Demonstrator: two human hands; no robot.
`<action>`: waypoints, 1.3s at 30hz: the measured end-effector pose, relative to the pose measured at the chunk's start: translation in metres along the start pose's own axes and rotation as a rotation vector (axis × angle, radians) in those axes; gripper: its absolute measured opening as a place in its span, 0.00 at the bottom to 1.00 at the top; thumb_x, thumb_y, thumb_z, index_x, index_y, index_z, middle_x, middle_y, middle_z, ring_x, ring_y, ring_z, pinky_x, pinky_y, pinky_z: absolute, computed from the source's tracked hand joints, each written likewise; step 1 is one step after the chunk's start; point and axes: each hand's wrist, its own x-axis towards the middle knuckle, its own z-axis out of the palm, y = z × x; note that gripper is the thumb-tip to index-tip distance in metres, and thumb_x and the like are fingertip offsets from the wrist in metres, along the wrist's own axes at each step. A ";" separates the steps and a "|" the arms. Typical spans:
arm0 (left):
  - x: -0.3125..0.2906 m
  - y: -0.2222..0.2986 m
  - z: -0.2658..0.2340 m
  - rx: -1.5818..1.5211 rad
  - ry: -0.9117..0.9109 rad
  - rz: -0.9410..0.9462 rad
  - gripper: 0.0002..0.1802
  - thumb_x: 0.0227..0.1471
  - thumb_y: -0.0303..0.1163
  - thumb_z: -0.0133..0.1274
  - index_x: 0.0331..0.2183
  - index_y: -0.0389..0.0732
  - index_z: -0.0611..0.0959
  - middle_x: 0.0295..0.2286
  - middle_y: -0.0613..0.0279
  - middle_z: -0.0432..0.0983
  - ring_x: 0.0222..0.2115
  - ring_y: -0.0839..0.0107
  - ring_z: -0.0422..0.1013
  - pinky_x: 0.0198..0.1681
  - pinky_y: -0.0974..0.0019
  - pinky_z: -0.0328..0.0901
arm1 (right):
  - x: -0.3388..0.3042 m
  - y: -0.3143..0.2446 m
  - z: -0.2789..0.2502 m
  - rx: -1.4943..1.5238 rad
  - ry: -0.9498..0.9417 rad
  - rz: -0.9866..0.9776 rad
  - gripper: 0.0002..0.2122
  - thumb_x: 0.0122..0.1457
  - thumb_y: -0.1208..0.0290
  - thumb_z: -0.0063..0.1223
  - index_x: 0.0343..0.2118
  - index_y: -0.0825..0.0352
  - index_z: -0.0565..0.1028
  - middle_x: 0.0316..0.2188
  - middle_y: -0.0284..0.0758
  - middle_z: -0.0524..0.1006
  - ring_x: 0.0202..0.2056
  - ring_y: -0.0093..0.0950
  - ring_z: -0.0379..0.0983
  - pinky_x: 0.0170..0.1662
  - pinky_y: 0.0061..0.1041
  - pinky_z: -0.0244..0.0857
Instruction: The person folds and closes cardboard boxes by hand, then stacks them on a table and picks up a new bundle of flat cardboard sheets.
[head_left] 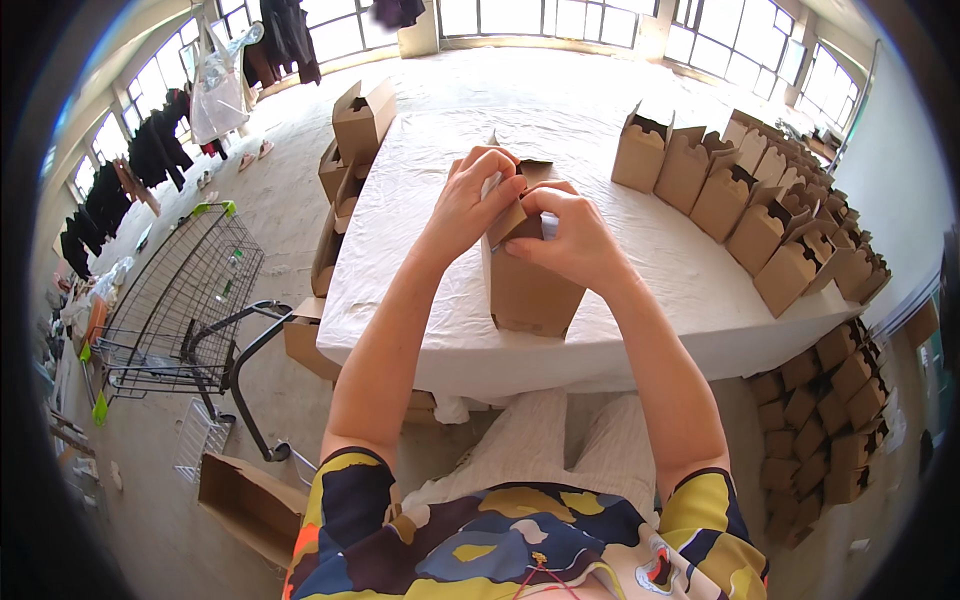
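While the white-covered table [640, 300] takes up most of the room ahead of the seated person, the work on it looks well under way: along the table's right edge stands a long row of finished brown boxes [760, 205], tops folded into shaped closures, and below that same edge a stack of more boxes [825, 420] rises from the floor, so a good many seem done. The one in hand is not. It is a tall brown cardboard box [528, 285] standing upright on the table's near edge, in the middle, its top flaps partly folded and not yet closed. The left hand [470, 200] grips the upper left flap with fingers curled over it, something white showing between fingers and card; the right hand [570, 240] is clamped on the top right corner, thumb pressing the flap inward. How many blanks remain I cannot tell. Off the table's left side sit open cardboard cartons [360, 120] on the floor, a wire shopping cart [180, 290] further left of them, and another open carton [250, 500] near the table's front left. Nothing on the table crowds the box; the row to the right stands well apart.
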 end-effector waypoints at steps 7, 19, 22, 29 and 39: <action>0.002 0.000 -0.002 0.052 0.011 -0.016 0.13 0.56 0.43 0.57 0.35 0.43 0.79 0.44 0.62 0.74 0.50 0.55 0.62 0.56 0.54 0.58 | -0.002 0.001 -0.001 0.034 0.016 0.021 0.17 0.43 0.69 0.69 0.37 0.69 0.81 0.37 0.40 0.78 0.42 0.36 0.75 0.48 0.33 0.68; 0.001 -0.002 0.005 0.227 -0.019 -0.007 0.12 0.51 0.42 0.62 0.34 0.45 0.81 0.44 0.66 0.75 0.47 0.55 0.63 0.52 0.55 0.63 | -0.004 0.007 -0.001 0.204 0.048 0.005 0.09 0.45 0.76 0.66 0.32 0.66 0.81 0.30 0.33 0.80 0.40 0.28 0.74 0.47 0.27 0.67; -0.001 -0.002 0.001 0.234 -0.112 0.011 0.10 0.50 0.39 0.63 0.33 0.46 0.82 0.44 0.68 0.75 0.48 0.57 0.64 0.53 0.56 0.63 | -0.002 0.005 0.001 0.164 0.091 -0.026 0.08 0.46 0.75 0.64 0.32 0.65 0.81 0.30 0.33 0.81 0.40 0.29 0.74 0.47 0.30 0.68; -0.008 -0.001 -0.006 -0.050 -0.120 -0.009 0.11 0.51 0.32 0.61 0.38 0.41 0.84 0.39 0.64 0.79 0.48 0.64 0.68 0.55 0.61 0.63 | 0.002 0.003 -0.001 -0.033 0.104 -0.040 0.08 0.48 0.75 0.58 0.34 0.66 0.80 0.31 0.33 0.80 0.42 0.34 0.73 0.51 0.34 0.66; -0.007 -0.006 -0.011 -0.083 -0.253 0.007 0.10 0.51 0.26 0.60 0.38 0.38 0.84 0.40 0.61 0.79 0.40 0.68 0.74 0.46 0.65 0.68 | 0.005 0.015 0.005 -0.174 0.155 0.013 0.09 0.50 0.76 0.59 0.35 0.66 0.81 0.46 0.38 0.75 0.45 0.37 0.73 0.51 0.33 0.66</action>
